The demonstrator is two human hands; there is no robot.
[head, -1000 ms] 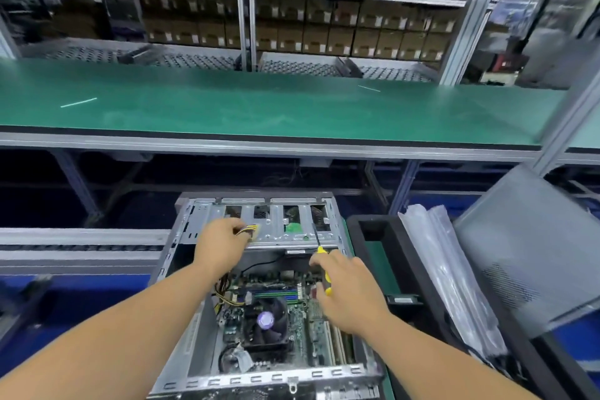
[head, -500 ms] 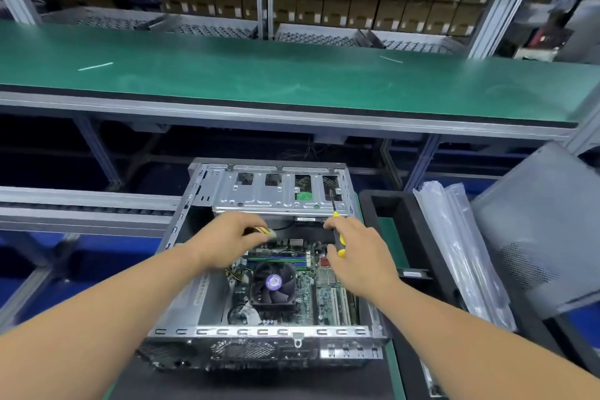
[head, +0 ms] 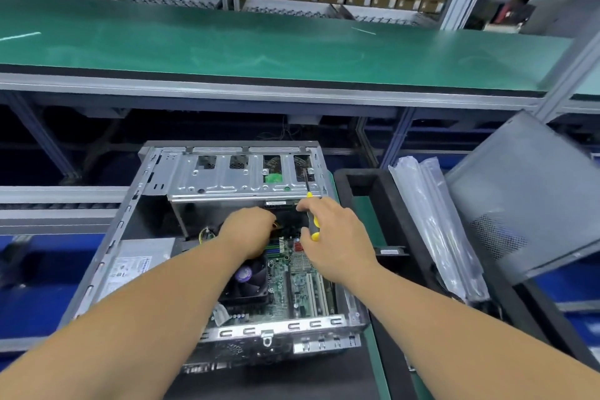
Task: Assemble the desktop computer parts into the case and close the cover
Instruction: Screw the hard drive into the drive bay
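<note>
The open computer case (head: 181, 191) lies on its side on the low counter (head: 376, 377). Both hands are inside, over the motherboard (head: 302, 282) — left hand (head: 248, 232) pinches a yellow-wired plug (head: 276, 225), right hand (head: 334, 237) grips a yellow-handled screwdriver (head: 313, 224), tip up. The cover panel (head: 526, 191) leans off to the right.

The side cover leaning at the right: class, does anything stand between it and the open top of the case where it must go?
Yes. Both hands are inside the open case: the left hand holds a cable connector, the right hand grips a screwdriver. Between the case and the side cover stand a black tray and plastic bags.
</note>
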